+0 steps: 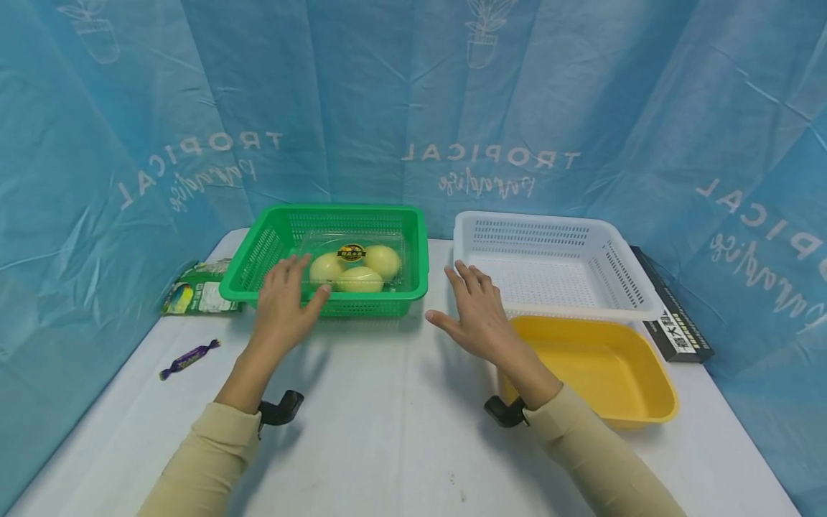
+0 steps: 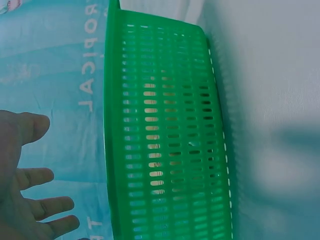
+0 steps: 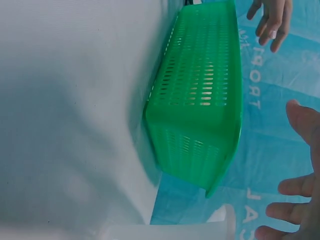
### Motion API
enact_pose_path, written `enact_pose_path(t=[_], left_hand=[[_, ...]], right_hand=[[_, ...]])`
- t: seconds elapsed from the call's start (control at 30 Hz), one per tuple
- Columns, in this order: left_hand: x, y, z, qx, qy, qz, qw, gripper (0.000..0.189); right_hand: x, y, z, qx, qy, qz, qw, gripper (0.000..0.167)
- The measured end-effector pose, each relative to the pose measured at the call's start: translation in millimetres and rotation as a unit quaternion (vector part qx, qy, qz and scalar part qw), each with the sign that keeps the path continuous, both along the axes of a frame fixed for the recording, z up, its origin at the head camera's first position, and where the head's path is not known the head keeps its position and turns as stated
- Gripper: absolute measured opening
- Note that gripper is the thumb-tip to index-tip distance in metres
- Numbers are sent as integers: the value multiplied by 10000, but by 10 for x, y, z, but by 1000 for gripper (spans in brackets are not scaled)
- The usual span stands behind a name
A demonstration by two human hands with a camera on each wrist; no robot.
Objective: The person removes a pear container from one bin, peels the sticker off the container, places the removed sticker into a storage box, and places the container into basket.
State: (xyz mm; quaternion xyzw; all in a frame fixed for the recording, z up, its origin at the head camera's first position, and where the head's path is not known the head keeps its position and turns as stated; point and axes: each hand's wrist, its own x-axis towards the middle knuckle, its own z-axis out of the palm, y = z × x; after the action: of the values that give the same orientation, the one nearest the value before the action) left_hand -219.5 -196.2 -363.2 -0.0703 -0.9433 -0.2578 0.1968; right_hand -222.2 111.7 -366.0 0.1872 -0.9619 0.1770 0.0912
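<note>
A green basket (image 1: 258,251) stands at the back left. Inside it lies a clear plastic box (image 1: 394,244) with a dark label, holding three pale yellow-green round fruits (image 1: 359,280). My left hand (image 1: 284,305) hovers over the basket's front left rim, fingers spread and nothing in them. In the left wrist view the spread fingers (image 2: 50,205) are above the rim level, beside the basket's slotted wall (image 2: 165,125). My right hand (image 1: 477,316) is held above the table between the green basket and the white basket (image 1: 549,280), fingers apart and holding nothing.
In front of the white basket sits a yellow tray (image 1: 594,366). A black box (image 1: 678,330) lies along the right side. A green packet (image 1: 200,291) and a purple wrapped candy (image 1: 189,357) lie at the left. Blue curtains (image 1: 362,108) surround the white table (image 1: 362,445).
</note>
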Motion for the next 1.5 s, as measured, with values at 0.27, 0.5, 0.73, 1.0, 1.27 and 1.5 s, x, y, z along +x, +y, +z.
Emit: enact_pose_path(t=[0.27, 0.5, 0.73, 1.0, 1.27, 1.5], left_hand=[[-67, -79, -1, 233, 69, 50, 9997, 60], [-123, -127, 24, 505, 14, 43, 9987, 59], [-206, -177, 47, 557, -82, 60, 9984, 60], [-260, -231, 89, 602, -101, 33, 9981, 60], [-335, -290, 114, 737, -362, -64, 9966, 62], [-401, -343, 159, 837, -768, -116, 9935, 64]], right_hand=[[-76, -65, -17, -436, 8, 241, 9988, 80], [-121, -123, 3, -741, -66, 375, 9965, 80], [-172, -195, 26, -1040, -325, 371, 9934, 80], [-221, -266, 41, -1331, -582, 335, 9888, 79], [-286, -328, 12, -1533, -731, 348, 9849, 80], [-329, -366, -13, -1559, -831, 355, 9836, 83]])
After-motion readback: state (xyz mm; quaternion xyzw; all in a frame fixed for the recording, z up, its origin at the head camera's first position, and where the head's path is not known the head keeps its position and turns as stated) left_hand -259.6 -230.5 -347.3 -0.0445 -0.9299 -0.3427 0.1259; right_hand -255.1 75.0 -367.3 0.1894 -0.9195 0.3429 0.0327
